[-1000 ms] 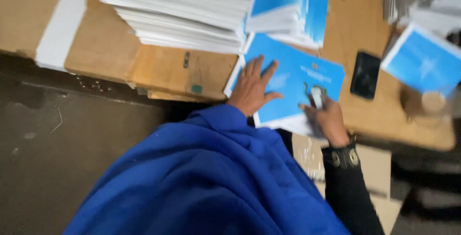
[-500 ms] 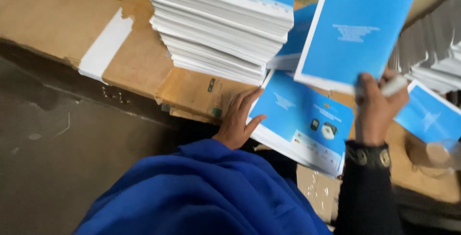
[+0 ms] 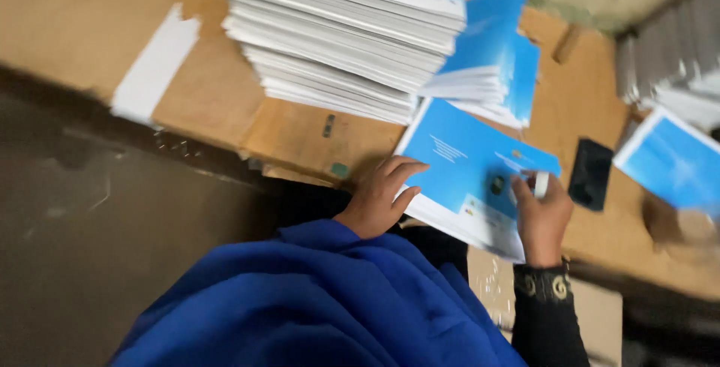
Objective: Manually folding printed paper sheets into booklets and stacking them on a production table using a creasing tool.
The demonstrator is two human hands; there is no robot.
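A small pile of blue-covered booklets [image 3: 465,164] lies on the brown cardboard-covered table [image 3: 217,97] in front of me. My left hand [image 3: 379,198] rests with spread fingers on the pile's near left corner. My right hand [image 3: 541,213] sits on the pile's right edge, its fingers closed round a small white object [image 3: 541,184]. A tall stack of the same booklets [image 3: 345,37] stands behind the pile, and a shorter leaning stack [image 3: 499,67] is just to its right.
A black phone [image 3: 591,174] lies flat right of my right hand. Another blue booklet [image 3: 675,158] lies at the far right, with grey stacked sheets [image 3: 675,52] behind it. A white strip [image 3: 154,67] is stuck on the table at left. Dark floor is below the table edge.
The blue booklet my right hand held up half a second ago is gone from it; the hand has come down onto the pile's right edge. My left hand stays on the pile.
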